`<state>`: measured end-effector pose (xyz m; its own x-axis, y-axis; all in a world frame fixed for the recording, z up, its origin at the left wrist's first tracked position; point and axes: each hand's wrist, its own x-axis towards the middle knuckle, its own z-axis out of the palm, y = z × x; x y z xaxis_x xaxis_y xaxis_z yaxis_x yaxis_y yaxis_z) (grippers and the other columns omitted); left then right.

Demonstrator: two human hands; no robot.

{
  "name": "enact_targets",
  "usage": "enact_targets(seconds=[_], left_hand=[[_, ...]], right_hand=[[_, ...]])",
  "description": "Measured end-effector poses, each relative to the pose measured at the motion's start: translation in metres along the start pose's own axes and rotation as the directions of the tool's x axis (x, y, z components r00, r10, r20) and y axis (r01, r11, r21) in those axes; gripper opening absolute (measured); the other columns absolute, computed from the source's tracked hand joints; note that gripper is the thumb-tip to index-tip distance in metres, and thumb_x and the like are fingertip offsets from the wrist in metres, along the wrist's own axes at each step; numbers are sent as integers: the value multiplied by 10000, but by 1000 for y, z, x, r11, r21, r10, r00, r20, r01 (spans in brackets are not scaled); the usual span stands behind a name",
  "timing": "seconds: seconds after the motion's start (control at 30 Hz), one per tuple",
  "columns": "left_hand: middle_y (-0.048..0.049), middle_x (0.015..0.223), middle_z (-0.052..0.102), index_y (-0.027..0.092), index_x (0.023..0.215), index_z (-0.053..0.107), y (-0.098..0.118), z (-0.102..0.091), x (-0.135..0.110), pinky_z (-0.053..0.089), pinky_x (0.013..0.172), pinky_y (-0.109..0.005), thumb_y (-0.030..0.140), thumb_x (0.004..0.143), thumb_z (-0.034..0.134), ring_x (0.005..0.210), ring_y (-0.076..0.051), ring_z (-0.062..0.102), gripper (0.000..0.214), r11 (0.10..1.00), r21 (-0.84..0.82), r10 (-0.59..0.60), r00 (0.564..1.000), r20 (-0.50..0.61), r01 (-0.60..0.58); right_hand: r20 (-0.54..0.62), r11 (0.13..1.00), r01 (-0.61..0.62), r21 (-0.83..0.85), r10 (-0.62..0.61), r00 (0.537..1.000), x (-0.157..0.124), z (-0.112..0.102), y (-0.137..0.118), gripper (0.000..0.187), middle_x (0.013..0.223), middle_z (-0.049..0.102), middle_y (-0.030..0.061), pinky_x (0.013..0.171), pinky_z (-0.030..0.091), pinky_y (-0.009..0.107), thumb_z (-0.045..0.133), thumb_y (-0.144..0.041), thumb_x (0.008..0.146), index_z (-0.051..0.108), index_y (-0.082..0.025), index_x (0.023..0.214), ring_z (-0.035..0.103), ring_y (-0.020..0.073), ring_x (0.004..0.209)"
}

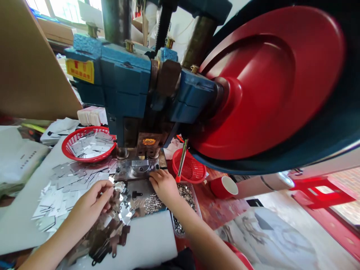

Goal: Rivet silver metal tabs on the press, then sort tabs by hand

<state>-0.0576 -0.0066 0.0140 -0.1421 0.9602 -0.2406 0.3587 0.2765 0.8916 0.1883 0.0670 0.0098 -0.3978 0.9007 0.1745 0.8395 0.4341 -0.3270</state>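
My left hand (97, 198) is over a heap of small flat metal pieces (122, 206). Its thumb and index finger are pressed together, and whatever is between them cannot be told from the bright pieces behind. My right hand (165, 187) is at the front right edge of the metal die (140, 167) under a blue press (123, 86). Its fingers are bent in close together against the die's edge; their tips are partly hidden. Below, between the hands, lie a dark tabbed piece (137, 194) and a scatter of tiny shiny parts (153, 204).
Left of the press, a red basket (88, 159) holds flat metal plates, with more loose plates (53, 202) before it. A clear tub of small parts (198, 206), another red basket (204, 172) and a red cup (225, 187) stand right. A large red wheel (270, 86) juts out above.
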Motion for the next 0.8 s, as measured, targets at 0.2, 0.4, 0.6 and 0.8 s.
enact_targets(seconds=[0.2, 0.4, 0.6, 0.8], left_hand=[[-42, 965, 695, 222, 1164, 556, -10, -10, -8, 537, 786, -343, 574, 754, 582, 876, -234, 668, 541, 995, -8, -102, 987, 124, 103], [-36, 993, 718, 240, 1086, 628, 2, -12, -4, 536, 802, -344, 547, 770, 569, 865, -236, 676, 445, 997, 48, -60, 994, 93, 55], [-17, 989, 727, 255, 1025, 672, 23, -14, 14, 531, 736, -302, 552, 754, 574, 882, -241, 671, 414, 990, 143, -7, 1000, 23, 4], [-7, 1032, 720, 267, 990, 687, 39, -3, 40, 515, 782, -321, 503, 771, 555, 936, -241, 657, 348, 980, 156, 120, 993, 15, -120]], right_hand=[[28, 981, 127, -149, -124, 992, 7, 11, 3, 144, 849, 638, 29, 720, 399, 300, 538, -258, 899, 682, -263, 895, 540, 191, 824], [-81, 997, 74, -15, -75, 994, 7, 16, 6, 157, 883, 625, 45, 779, 410, 308, 488, -229, 917, 643, -210, 898, 539, 184, 844], [-282, 980, -7, 201, 65, 957, 21, 10, 3, 175, 818, 594, 57, 745, 429, 285, 429, -169, 894, 598, -177, 853, 548, 178, 805], [-302, 999, -16, -30, 6, 953, 56, 13, -17, 97, 825, 609, 46, 756, 390, 298, 542, -211, 849, 631, -194, 812, 551, 189, 837]])
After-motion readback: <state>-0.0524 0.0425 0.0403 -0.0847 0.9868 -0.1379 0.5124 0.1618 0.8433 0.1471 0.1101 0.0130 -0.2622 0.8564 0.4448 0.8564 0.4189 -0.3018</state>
